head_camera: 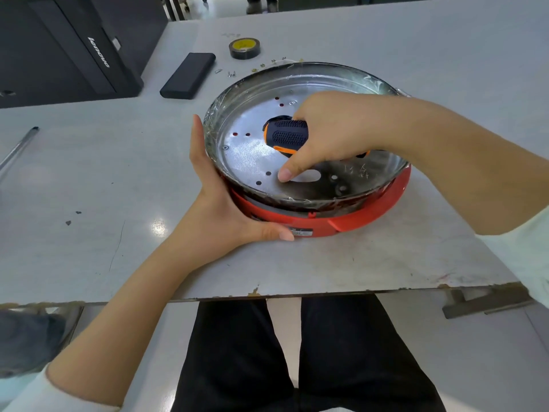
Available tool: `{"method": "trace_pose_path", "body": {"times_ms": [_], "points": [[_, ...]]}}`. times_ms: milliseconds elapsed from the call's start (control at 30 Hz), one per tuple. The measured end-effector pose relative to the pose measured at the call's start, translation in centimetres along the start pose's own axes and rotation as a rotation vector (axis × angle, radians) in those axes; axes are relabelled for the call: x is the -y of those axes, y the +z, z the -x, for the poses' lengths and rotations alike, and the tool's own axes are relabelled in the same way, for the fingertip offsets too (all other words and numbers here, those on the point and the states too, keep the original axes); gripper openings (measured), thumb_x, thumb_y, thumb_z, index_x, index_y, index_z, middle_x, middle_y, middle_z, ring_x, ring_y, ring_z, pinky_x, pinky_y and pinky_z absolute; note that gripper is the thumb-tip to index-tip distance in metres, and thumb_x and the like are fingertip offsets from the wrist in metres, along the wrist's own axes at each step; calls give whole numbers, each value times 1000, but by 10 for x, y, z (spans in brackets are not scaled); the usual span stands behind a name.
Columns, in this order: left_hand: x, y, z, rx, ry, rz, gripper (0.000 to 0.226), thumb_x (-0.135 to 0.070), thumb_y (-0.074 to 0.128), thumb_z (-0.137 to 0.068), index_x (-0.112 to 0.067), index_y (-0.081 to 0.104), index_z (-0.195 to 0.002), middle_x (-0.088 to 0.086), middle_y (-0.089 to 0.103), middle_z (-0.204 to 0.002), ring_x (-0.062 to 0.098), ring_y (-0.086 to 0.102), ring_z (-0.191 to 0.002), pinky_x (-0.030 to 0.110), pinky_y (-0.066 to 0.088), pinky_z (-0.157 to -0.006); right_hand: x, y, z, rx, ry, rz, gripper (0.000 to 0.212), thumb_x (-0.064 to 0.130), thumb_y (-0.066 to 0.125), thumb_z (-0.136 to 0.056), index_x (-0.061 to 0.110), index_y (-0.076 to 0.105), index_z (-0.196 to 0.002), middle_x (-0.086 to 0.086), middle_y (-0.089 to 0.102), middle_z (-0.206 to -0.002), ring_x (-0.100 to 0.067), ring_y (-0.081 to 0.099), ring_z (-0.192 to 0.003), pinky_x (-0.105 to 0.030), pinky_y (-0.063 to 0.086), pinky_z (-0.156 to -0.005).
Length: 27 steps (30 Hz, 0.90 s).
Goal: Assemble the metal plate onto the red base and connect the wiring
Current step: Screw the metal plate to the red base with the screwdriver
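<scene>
While the left hand [219, 203] is bracing the shiny round metal plate [246, 156] on the red plastic base [371, 212], the right hand [329, 135] is gripping a black-and-orange screwdriver [286, 135]; a slipping tip could scratch the plate or strip the screw.

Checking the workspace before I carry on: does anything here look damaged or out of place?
The table front edge is chipped and rust-stained. Small screws and washers lie loose behind the metal plate.

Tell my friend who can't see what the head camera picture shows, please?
A person's right hand grips a black and orange screwdriver over a round metal plate sitting on a red base. Their left hand steadies the plate's edge on a grey table.
</scene>
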<state>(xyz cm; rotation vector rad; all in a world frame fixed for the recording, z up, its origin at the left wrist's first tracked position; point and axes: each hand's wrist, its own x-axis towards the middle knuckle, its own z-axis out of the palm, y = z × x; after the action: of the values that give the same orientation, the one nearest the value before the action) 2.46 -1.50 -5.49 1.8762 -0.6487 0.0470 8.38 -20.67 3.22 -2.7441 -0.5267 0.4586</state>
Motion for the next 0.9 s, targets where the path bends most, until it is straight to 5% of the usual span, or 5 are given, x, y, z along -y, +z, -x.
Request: {"method": "trace_pose_path", "body": {"times_ms": [167, 333, 500, 600, 900], "points": [[6, 3, -1, -34, 32, -4, 153, -20, 88, -58, -2, -43, -136, -15, 24, -151, -3, 32, -140, 15, 31, -110, 1, -2, -2, 120, 43, -151, 53, 57, 81, -57, 15, 56, -78, 9, 61, -48, -13, 61, -39, -16, 40, -35], [10, 5, -3, -41, 16, 21, 155, -18, 91, -61, -9, -45, -136, 2, 35, -154, 15, 39, -141, 42, 33, -116, 5, 1, -6, 247, 87, -179, 41, 58, 78, -65, 21, 59, -61, 6, 63, -54, -10, 51, -36, -17, 38, -37], [9, 5, -5, -61, 18, 34, 154, -27, 89, -62, -6, -46, -135, 6, 32, -156, 16, 35, -143, 51, 30, -116, 7, 1, -7, 242, 131, -231, 36, 53, 79, -67, 22, 60, -64, 6, 60, -48, -9, 39, -27, -13, 30, -33], [8, 6, -5, -77, 47, 10, 154, -32, 88, -63, -5, -47, -133, -5, 32, -154, 13, 34, -143, 46, 29, -118, 9, 0, -8, 253, 154, -257, 36, 51, 81, -67, 21, 61, -69, 6, 59, -47, -10, 39, -29, -14, 30, -33], [15, 6, -4, -64, 57, 26, 157, -23, 91, -63, -3, -50, -130, 2, 41, -151, 17, 39, -141, 21, 23, -116, 9, 7, -10, 251, 208, -292, 43, 59, 79, -61, 22, 60, -72, 7, 61, -50, -15, 36, -37, -17, 30, -40]]}}
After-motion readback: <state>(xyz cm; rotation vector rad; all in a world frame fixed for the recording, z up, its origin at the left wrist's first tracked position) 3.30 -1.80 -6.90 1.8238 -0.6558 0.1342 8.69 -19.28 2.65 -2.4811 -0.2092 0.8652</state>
